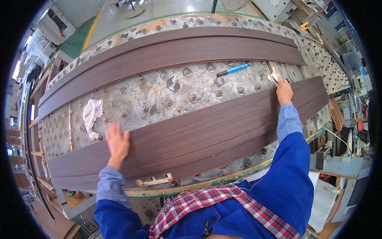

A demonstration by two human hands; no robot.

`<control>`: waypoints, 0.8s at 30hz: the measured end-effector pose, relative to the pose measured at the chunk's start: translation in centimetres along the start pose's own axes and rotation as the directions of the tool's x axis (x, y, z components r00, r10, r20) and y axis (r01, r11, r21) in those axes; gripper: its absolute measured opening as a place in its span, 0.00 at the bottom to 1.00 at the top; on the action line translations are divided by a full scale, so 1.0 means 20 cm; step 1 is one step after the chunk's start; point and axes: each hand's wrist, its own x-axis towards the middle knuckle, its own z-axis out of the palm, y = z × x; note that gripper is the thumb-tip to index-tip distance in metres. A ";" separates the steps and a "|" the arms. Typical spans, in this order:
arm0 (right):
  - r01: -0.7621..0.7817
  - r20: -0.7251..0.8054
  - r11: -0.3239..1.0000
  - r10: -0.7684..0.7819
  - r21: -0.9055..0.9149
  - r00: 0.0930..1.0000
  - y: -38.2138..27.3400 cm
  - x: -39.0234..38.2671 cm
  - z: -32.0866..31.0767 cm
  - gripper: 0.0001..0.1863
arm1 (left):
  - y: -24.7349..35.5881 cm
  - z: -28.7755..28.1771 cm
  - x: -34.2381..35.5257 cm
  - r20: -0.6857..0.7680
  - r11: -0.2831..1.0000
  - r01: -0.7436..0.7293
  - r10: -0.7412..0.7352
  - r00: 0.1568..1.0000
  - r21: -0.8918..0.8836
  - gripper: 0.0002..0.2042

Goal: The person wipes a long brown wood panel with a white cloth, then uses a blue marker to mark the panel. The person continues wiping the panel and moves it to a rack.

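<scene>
A long dark brown wood-grain panel (203, 131) lies aslant across the metal table in front of me. My left hand (117, 142) is over its left part near the far edge, fingers stretched out and a little blurred. Over the panel's far edge on the right, my right hand (284, 91) is closed. A thin dark tip shows by its fingers, too small to name. A second brown panel (171, 51) lies along the far side of the table. Between the panels lie a blue and black pen-shaped tool (232, 70) and a crumpled pale cloth (92, 114).
The metal table (159, 89) is studded with several rows of ball rollers. A small wooden piece with slots (154, 179) sits at the near edge. Racks (38, 155) stand at the left, a grey bench (342, 165) at the right, and a fan (235, 4) beyond.
</scene>
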 end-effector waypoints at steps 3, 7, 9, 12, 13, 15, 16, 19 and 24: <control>-0.021 0.005 0.999 0.021 0.036 1.000 -0.01 -0.02 0.02 0.07 | 0.45 0.07 0.10 -0.023 0.993 -0.120 0.119 0.993 -0.019 0.27; 0.168 -0.050 0.962 -0.161 0.217 0.986 -0.38 -0.16 -0.01 0.08 | 0.77 0.05 0.13 -0.005 0.955 -0.244 0.247 0.969 -0.168 0.27; 0.150 0.033 0.957 -0.163 0.250 0.986 -0.72 -0.27 -0.09 0.08 | 0.78 0.06 0.12 -0.037 0.956 -0.251 0.248 0.968 -0.151 0.28; 0.237 -0.048 0.873 -0.240 0.425 0.970 -1.19 -0.46 -0.16 0.07 | 0.80 0.06 0.11 -0.066 0.945 -0.237 0.228 0.971 -0.226 0.29; 0.270 -0.054 0.836 -0.279 0.478 0.959 -1.35 -0.52 -0.16 0.06 | 0.78 0.07 0.11 -0.068 0.938 -0.230 0.220 0.973 -0.259 0.29; 0.262 -0.083 0.749 -0.268 0.608 0.960 -1.68 -0.66 -0.18 0.02 | 0.77 0.09 0.11 -0.074 0.908 -0.221 0.208 0.975 -0.357 0.31; 0.251 -0.039 0.718 -0.297 0.649 0.954 -1.80 -0.71 -0.20 0.03 | 0.76 0.09 0.10 -0.088 0.893 -0.210 0.191 0.978 -0.399 0.31; 0.277 -0.065 0.577 -0.361 0.768 0.930 -1.97 -0.78 -0.26 0.08 | 0.72 0.06 0.05 -0.118 0.895 -0.222 0.190 0.975 -0.387 0.32; 0.305 -0.112 0.743 -0.299 0.596 0.948 -1.61 -0.74 -0.23 0.04 | 0.62 0.05 0.00 -0.087 0.917 -0.238 0.221 0.971 -0.319 0.34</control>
